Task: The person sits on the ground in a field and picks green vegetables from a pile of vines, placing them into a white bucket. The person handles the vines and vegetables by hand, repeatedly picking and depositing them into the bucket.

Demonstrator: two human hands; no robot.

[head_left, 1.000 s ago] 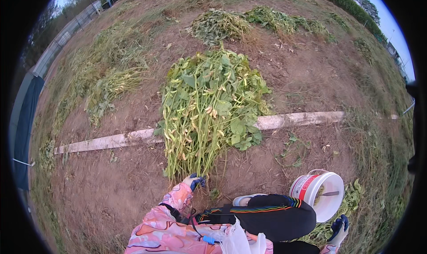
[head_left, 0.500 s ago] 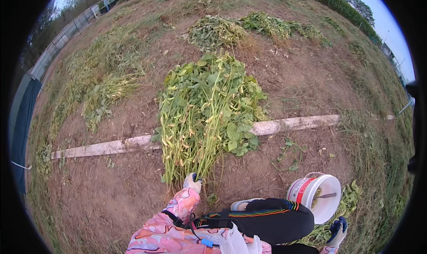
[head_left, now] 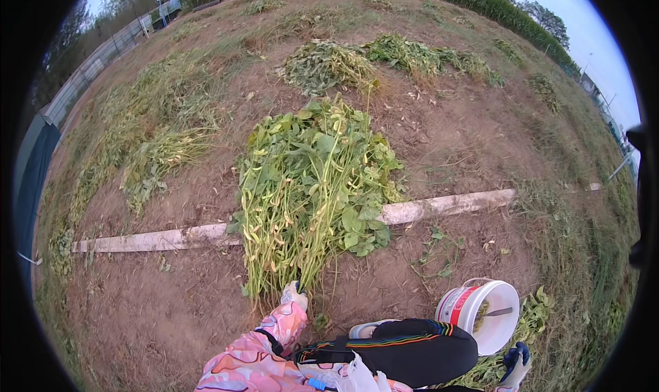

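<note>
The left hand (head_left: 294, 295), in a pale glove with a pink patterned sleeve behind it, reaches out from the lower edge to the stem ends of a big bundle of cut green leafy bean plants with yellowish pods (head_left: 312, 193). Its fingers are clenched on the lower stalks of that bundle, where the stems narrow together just above the glove. The bundle lies flat on the bare brown soil of the field (head_left: 171, 316), fanning upward and away from the person, and it lies across a long pale weathered plank (head_left: 446, 205) that runs from left to right over the ground; the plank shows on both sides of the plants and is hidden beneath them in the middle.

The right hand (head_left: 515, 364), in a dark blue glove, is low at the bottom right edge, just beside a white plastic bucket with a red band (head_left: 480, 313) that stands on the ground by the person's knee; whether its fingers are clenched or released cannot be told, as the hand is small and partly cut off. The person's leg in dark trousers with a striped rainbow trim (head_left: 405, 354) is bent between the two hands.

Farther off, more heaps of cut green plants (head_left: 329, 66) lie on the soil beyond the bundle, well apart from it
</note>
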